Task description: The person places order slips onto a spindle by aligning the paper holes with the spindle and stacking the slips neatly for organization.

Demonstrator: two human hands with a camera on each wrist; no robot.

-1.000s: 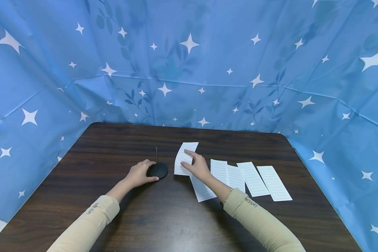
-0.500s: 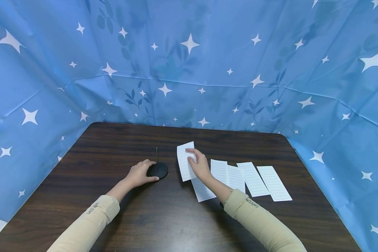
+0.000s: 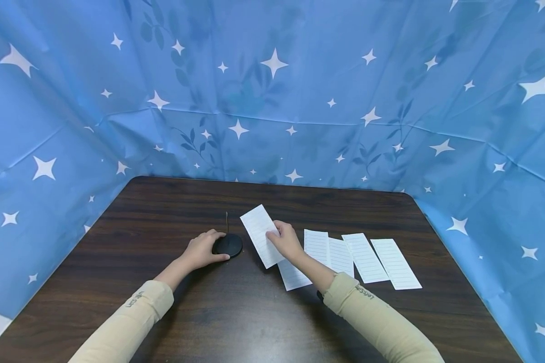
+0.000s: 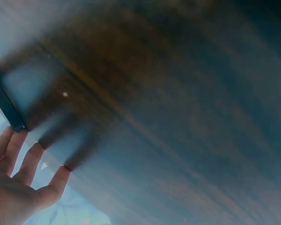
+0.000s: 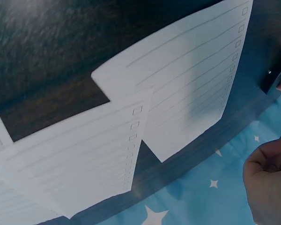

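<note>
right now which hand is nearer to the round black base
Left. The left hand grips the round black base at its edge; the right hand is off to its right, holding a white paper sheet.

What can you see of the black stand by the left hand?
The black stand has a flat, round base and one thin brownish rod pointing up; its material is hard to tell. It sits upright on the wood-grain table, left of the held paper slip in the head view. The left hand grips the base's left side; nothing shows on the rod.
</note>
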